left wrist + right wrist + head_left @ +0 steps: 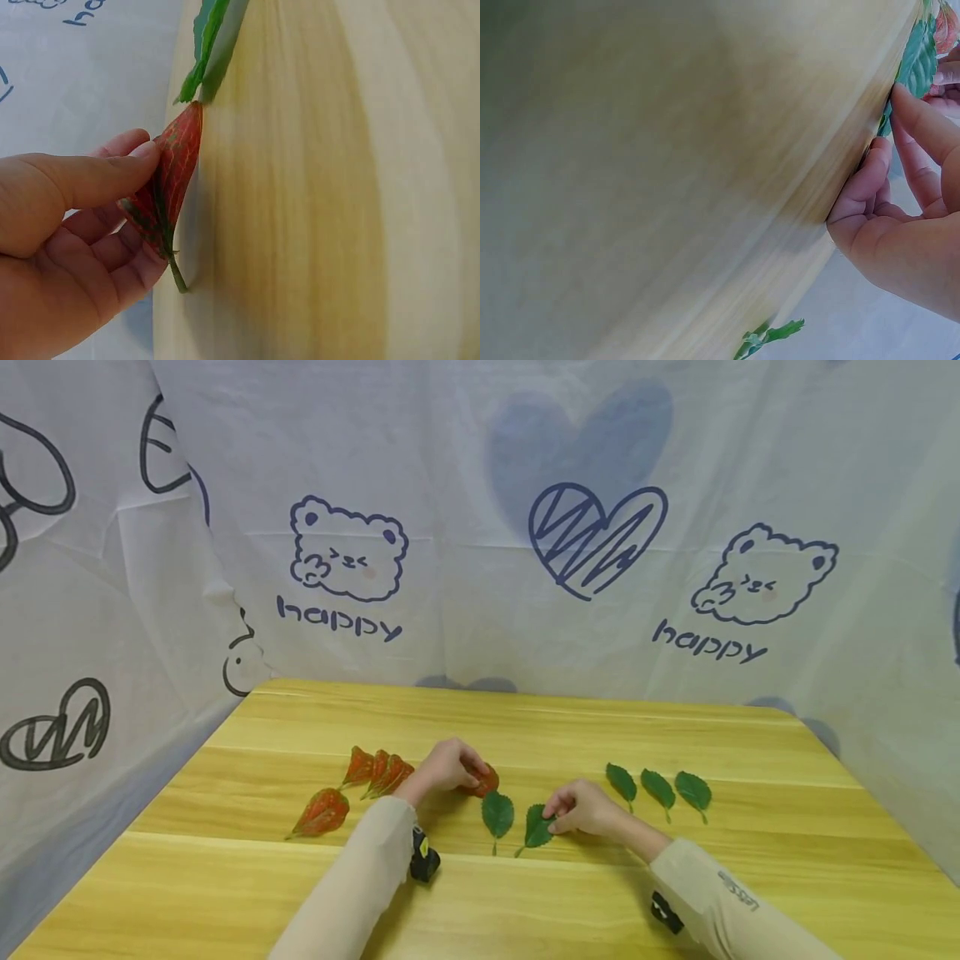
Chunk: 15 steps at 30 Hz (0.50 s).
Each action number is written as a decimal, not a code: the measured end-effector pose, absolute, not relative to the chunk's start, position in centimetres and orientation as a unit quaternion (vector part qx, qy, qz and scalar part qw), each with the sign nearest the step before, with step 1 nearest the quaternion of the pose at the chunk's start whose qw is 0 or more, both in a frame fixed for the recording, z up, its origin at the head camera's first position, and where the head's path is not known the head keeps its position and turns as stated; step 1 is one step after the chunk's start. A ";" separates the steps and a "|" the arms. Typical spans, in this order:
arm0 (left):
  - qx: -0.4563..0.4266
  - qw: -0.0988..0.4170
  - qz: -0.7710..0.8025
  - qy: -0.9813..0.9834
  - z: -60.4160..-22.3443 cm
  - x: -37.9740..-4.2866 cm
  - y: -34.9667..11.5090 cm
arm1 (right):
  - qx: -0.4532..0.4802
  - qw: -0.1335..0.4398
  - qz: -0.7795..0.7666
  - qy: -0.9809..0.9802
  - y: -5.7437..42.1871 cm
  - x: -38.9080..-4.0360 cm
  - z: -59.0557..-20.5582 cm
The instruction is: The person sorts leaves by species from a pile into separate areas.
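Note:
My left hand pinches a red leaf between thumb and fingers. In the left wrist view this leaf shows pale veins and a green stem that points down, its blade folded a little. Just in front of it on the table lies a green leaf, stem toward me. My right hand pinches the right edge of another green leaf, whose stem points to the lower left. The right wrist view has thumb and forefinger right at the edge of the green leaf.
On the left of the wooden table lie several overlapping red leaves, partly behind my left forearm. A single red leaf lies nearer me. Three green leaves form a row at the right. A printed cloth hangs behind the table.

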<state>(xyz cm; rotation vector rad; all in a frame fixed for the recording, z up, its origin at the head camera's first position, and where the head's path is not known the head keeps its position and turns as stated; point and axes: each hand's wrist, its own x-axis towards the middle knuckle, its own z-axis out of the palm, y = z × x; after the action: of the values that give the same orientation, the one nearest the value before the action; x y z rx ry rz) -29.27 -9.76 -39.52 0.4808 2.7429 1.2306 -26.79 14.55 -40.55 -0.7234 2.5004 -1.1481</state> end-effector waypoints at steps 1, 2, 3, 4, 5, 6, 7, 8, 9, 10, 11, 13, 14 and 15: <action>0.154 0.050 0.407 0.899 -39.6 -29.4 -9.8 | -0.252 0.148 -0.400 0.869 14.5 -26.8 -40.5; 0.149 0.051 0.409 0.899 -39.7 -29.4 -9.9 | -0.250 0.148 -0.400 0.869 14.5 -26.8 -40.5; 0.145 0.052 0.411 0.899 -39.8 -29.5 -10.0 | -0.249 0.148 -0.401 0.869 14.5 -26.8 -40.5; 0.140 0.054 0.413 0.898 -39.8 -29.5 -10.1 | -0.247 0.149 -0.401 0.869 14.5 -26.8 -40.5; 0.135 0.056 0.414 0.898 -39.9 -29.6 -10.1 | -0.246 0.148 -0.402 0.870 14.5 -26.8 -40.5; 0.131 0.057 0.416 0.898 -40.0 -29.6 -10.2 | -0.244 0.148 -0.402 0.870 14.5 -26.8 -40.5; 0.126 0.059 0.418 0.898 -40.0 -29.7 -10.2 | -0.241 0.148 -0.401 0.871 14.5 -26.8 -40.5; 0.120 0.061 0.419 0.898 -40.1 -29.7 -10.2 | -0.238 0.149 -0.400 0.872 14.4 -26.8 -40.5; 0.115 0.062 0.420 0.898 -40.1 -29.8 -10.3 | -0.237 0.149 -0.400 0.873 14.4 -26.8 -40.5; 0.112 0.062 0.421 0.898 -40.2 -29.8 -10.3 | -0.235 0.149 -0.401 0.873 14.4 -26.8 -40.5; 0.109 0.062 0.423 0.898 -40.3 -29.8 -10.3 | -0.235 0.149 -0.402 0.872 14.4 -26.8 -40.5; 0.106 0.062 0.423 0.898 -40.3 -29.9 -10.4 | -0.235 0.151 -0.404 0.871 14.4 -26.8 -40.5; 0.105 0.063 0.423 0.898 -40.4 -29.9 -10.4 | -0.236 0.152 -0.405 0.870 14.4 -26.7 -40.5; 0.105 0.063 0.423 0.898 -40.4 -29.8 -10.4 | -0.237 0.153 -0.408 0.868 14.5 -26.7 -40.4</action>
<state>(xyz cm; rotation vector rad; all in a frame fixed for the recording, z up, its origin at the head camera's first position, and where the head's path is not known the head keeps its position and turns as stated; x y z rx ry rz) -29.85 -10.43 -40.39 0.3162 2.7134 1.2788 -26.74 14.46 -40.43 -0.6812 2.4904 -1.1699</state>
